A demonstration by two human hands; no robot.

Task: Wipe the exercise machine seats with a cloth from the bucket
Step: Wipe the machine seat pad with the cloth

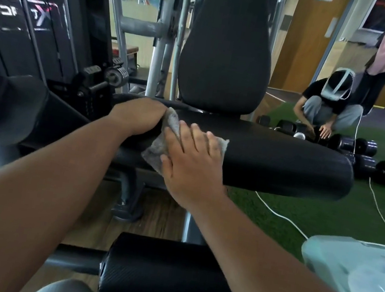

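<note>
A black padded seat (273, 156) of the exercise machine lies in front of me, with its tall black backrest (226, 50) rising behind it. A grey cloth (158, 148) is spread over the seat's left end. My right hand (191, 161) lies flat on the cloth with fingers apart, pressing it against the pad. My left hand (138, 117) grips the seat's left edge next to the cloth, its fingers curled out of sight. The pale green bucket (355, 272) stands at the lower right, partly cut off by the frame.
A black roller pad (160, 277) sits just below my arms. The weight stack housing (37, 20) stands on the left. A crouching person (328, 107) handles several black dumbbells (372, 166) on the green turf to the right. White cables (378, 210) trail across the turf.
</note>
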